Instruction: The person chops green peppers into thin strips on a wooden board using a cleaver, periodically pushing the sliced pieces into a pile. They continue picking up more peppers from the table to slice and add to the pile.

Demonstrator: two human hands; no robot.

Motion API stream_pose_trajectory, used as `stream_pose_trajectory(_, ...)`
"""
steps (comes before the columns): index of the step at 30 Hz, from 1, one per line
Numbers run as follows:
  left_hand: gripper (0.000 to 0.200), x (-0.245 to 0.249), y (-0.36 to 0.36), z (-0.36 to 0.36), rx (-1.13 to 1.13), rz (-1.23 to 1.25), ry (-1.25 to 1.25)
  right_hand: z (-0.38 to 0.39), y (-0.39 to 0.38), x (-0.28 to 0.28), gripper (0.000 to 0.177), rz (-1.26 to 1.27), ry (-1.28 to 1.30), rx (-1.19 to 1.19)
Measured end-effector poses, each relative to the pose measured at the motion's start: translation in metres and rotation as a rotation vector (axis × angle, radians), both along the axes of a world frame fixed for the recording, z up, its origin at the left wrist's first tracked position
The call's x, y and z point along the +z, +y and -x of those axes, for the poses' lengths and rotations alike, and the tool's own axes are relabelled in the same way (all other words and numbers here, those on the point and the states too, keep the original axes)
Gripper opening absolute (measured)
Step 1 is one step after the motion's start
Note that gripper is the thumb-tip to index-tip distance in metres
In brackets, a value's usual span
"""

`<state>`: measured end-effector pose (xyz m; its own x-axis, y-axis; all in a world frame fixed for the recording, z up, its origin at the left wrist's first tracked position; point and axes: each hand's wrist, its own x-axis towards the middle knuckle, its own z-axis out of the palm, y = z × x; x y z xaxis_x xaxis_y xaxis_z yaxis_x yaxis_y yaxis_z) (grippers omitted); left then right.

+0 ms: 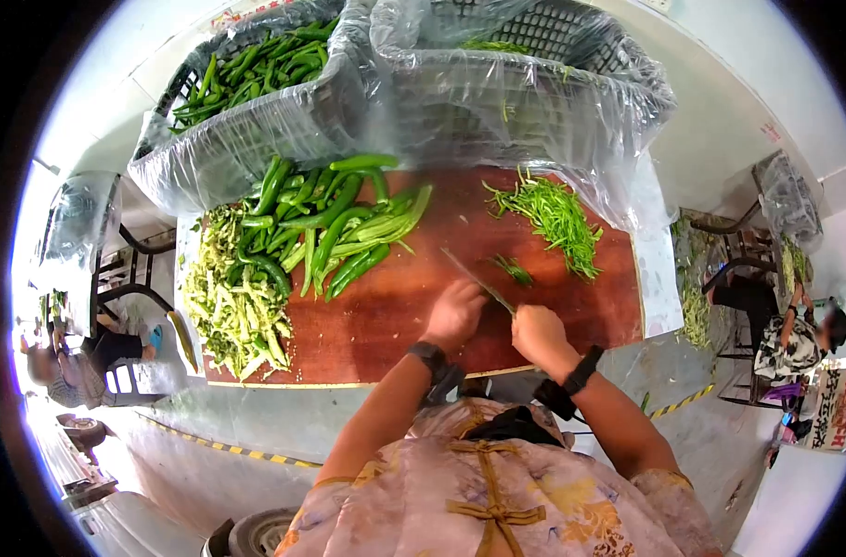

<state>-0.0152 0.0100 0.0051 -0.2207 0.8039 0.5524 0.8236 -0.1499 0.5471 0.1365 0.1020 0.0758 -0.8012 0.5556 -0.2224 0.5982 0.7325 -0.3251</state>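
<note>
My right hand [539, 332] is wrapped round the handle of a knife [477, 278], whose thin blade slants up and left over the red-brown board [367, 325]. Left of the blade, my left hand [455, 313] rests low with its fingers bunched; whatever they hold, if anything, is hidden. Just right of the blade lies a small bunch of cut green pepper strips [513, 270]. Beyond it is a larger heap of shredded green pepper [557, 223]. Whole and split green peppers [335, 223] are piled at the upper left of the board.
Pale pepper cores and seeds [228, 297] heap along the left edge. Behind the board stand a plastic-lined crate of green peppers [256, 74] and another lined crate [525, 102] with some green shreds. One person [794, 339] sits at right, another [75, 371] at left.
</note>
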Motion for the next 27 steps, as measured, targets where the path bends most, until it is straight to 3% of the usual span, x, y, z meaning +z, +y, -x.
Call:
stream_pose_trajectory(6,0.020,-0.004,0.002,0.001,-0.011,-0.041,-0.030,0.043,0.015,-0.006,0.021,-0.082,0.027,-0.040)
stream_pose_trajectory(16,0.016,0.007,-0.003,-0.002,0.082,0.075,0.099,-0.011,-0.003,0.011,0.016,-0.045,0.026,-0.015)
stream_pose_trajectory(27,0.016,0.000,-0.002,0.001,0.017,0.087,0.042,0.011,0.004,-0.001,0.017,0.009,-0.005,-0.014)
